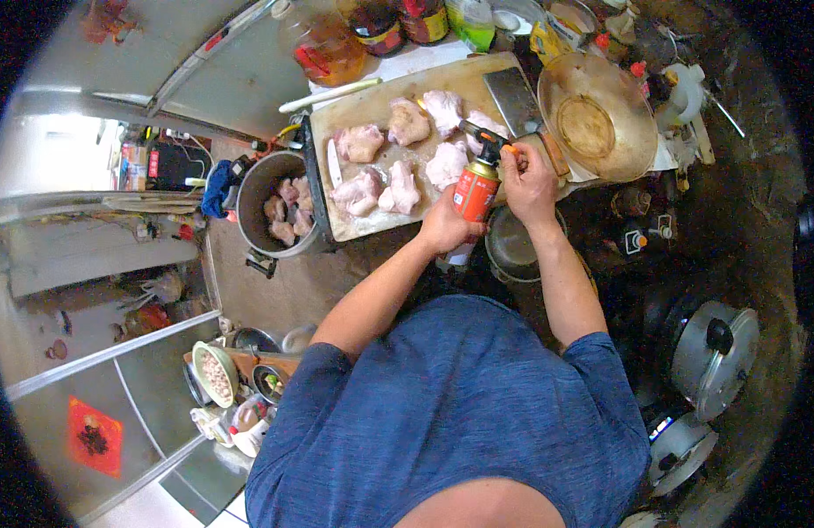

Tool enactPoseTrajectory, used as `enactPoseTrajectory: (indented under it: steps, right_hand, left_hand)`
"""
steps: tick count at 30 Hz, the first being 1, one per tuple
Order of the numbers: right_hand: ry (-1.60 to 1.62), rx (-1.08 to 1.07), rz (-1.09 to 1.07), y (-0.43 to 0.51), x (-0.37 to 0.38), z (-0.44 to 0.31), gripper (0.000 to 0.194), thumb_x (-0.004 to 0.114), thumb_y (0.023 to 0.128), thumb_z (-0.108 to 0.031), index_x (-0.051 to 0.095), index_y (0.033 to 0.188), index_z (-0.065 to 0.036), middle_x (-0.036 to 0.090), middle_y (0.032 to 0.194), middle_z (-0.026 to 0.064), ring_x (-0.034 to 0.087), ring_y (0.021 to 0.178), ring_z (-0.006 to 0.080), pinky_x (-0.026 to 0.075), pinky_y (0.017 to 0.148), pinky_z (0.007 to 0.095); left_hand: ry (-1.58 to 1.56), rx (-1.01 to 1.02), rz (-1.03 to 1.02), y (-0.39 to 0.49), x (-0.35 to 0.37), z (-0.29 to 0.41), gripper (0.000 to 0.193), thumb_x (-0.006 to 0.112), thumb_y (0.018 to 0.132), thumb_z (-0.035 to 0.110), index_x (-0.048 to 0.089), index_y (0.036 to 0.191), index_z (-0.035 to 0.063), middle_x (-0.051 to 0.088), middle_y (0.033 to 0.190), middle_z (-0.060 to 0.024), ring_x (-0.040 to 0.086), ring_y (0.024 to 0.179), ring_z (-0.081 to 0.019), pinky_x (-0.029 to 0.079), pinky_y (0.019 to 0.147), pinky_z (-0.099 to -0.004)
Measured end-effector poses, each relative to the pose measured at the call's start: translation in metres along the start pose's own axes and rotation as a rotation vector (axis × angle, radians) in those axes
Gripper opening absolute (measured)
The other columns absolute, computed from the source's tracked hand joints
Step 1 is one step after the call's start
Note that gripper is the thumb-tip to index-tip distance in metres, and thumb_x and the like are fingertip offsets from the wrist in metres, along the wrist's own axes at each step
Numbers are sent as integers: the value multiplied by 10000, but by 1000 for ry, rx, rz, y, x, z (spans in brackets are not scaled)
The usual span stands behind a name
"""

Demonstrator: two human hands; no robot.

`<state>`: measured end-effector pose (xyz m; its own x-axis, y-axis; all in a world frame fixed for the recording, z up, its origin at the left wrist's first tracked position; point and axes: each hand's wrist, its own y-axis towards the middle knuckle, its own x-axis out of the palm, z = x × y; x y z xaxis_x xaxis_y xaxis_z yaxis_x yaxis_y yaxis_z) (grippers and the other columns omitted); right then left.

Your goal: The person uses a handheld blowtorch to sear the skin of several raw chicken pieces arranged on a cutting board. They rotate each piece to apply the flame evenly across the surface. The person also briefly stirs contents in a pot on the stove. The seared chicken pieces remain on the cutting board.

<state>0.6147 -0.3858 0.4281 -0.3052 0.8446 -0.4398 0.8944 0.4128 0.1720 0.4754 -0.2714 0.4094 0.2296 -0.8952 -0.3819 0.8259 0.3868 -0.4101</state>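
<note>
My left hand [449, 223] is wrapped round the red can of a gas blowtorch [476, 191], held above the near edge of a cutting board [374, 224]. At the torch's orange knob are the fingers of my right hand [529, 185]. The torch nozzle points towards the board, over raw poultry pieces [409, 122]; whether a flame burns cannot be told. Several such pieces lie spread on the board. A white-handled knife [334, 164] rests at the board's left edge, and a cleaver [510, 99] with a wooden handle lies at its right.
A deep metal pot [248, 211] holding more pieces stands left of the board. To the right is a large round basin [598, 119]. Jars and bottles [327, 53] line the back. Under my forearms is a round pan [522, 247]; lidded pots [710, 356] stand lower right.
</note>
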Motion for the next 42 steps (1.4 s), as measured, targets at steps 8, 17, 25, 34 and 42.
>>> enactPoseTrajectory:
  steps: [8,17,25,34,42]
  right_hand:
    - [-276,-324,19,8,6,-8,217,623,922,-196,601,1042,-17,651,963,183,626,883,385,500,753,472]
    - [-39,28,83,-6,26,-19,586,737,851,-272,462,1288,8,638,1047,157,629,944,286,506,854,403]
    - [332,401,-162,-41,57,-4,652,792,766,-105,412,1283,9,628,1078,115,648,908,196,546,821,345]
    - [-1,252,-286,-1,45,-20,792,813,673,-163,396,1322,17,653,1049,158,659,935,258,532,861,394]
    - [-360,188,-287,11,60,-76,846,802,672,-254,403,1364,24,585,1189,214,612,1074,298,485,943,398]
  left_hand:
    - [-137,43,-2,7,-2,-10,831,873,583,217,461,1270,-5,656,1086,-157,644,983,-277,512,887,-386]
    - [-268,83,-41,13,-7,-21,810,877,593,174,449,1255,-8,656,1052,-146,646,930,-258,525,860,-382]
    - [-230,272,-133,28,-3,-37,797,861,652,230,458,1302,8,657,1119,-148,646,1010,-273,520,911,-392]
    - [32,127,-92,-42,-108,-64,813,798,745,463,493,1361,30,657,1152,-216,654,1037,-323,513,914,-388]
    - [112,-360,266,-142,-157,-217,615,735,815,386,552,1298,53,689,1071,-158,672,959,-288,516,856,-395]
